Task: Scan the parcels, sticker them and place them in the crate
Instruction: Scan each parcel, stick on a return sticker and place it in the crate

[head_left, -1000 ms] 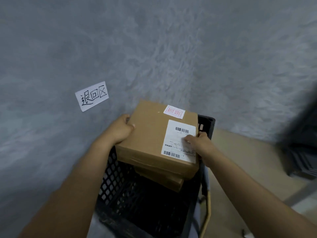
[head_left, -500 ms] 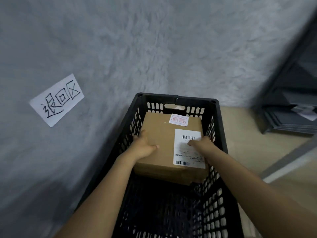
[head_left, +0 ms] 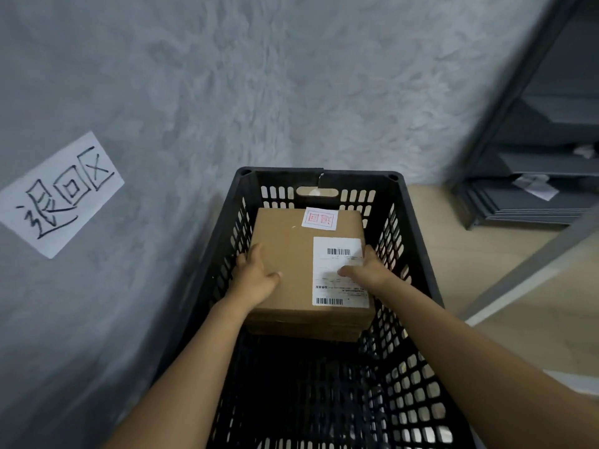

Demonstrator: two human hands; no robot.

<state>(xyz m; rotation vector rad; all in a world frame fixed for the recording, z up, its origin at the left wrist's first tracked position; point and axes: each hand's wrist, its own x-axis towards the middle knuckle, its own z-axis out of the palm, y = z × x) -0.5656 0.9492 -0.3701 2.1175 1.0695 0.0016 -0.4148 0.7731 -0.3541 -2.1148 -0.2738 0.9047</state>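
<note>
A brown cardboard parcel (head_left: 288, 254) sits low inside the black perforated crate (head_left: 418, 254), toward its far end, apparently on top of another box. It carries a white shipping label (head_left: 340, 286) with barcodes and a small red-stamped sticker (head_left: 320, 218) near its far edge. My left hand (head_left: 256, 277) grips the parcel's left edge, thumb on top. My right hand (head_left: 366, 270) grips the right edge, thumb lying across the label.
A grey textured wall stands behind and left of the crate, with a handwritten paper sign (head_left: 61, 192) stuck on it. Dark metal shelving (head_left: 534, 157) with flat grey sheets stands at the right. Pale floor (head_left: 470, 264) shows right of the crate.
Both hands have lowered the parcel from above the crate's rim down into the crate. My view has tilted down and come closer to the crate.
</note>
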